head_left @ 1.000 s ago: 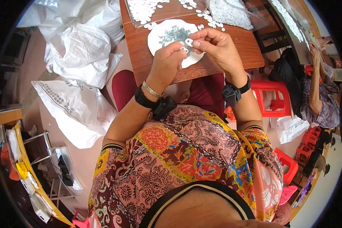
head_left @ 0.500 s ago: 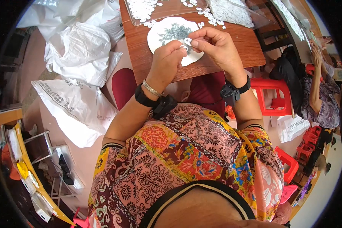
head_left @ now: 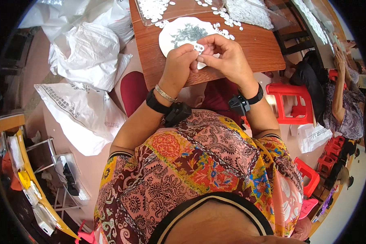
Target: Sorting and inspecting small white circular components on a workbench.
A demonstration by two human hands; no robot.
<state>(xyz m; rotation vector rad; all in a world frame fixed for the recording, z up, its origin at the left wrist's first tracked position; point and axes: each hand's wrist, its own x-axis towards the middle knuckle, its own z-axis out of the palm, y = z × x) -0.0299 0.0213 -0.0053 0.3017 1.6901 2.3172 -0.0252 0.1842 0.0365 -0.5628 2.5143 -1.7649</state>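
A small white plastic piece (head_left: 198, 48) with two round holes sits between my fingertips, over the near side of a white plate (head_left: 165, 40). My left hand (head_left: 178, 67) pinches it from the left, thumb on top. My right hand (head_left: 227, 56) closes on it from the right, with index finger and thumb curled towards it. Fingers partly cover the piece, and whatever lies under it is hidden. On the plate lies a loose heap of small dark grey slivers (head_left: 190, 34).
The brown wooden table (head_left: 256, 53) carries scattered white plastic pieces (head_left: 228, 20) and a clear tray holding many more (head_left: 154, 10). White sacks (head_left: 83, 53) stand on the left. A red stool (head_left: 290, 99) is at the right, and another person (head_left: 343, 101) sits beyond it.
Half a second ago each hand held a white piece, slightly apart. My right hand has moved left and closed in on my left, and the pieces now meet at the fingertips.
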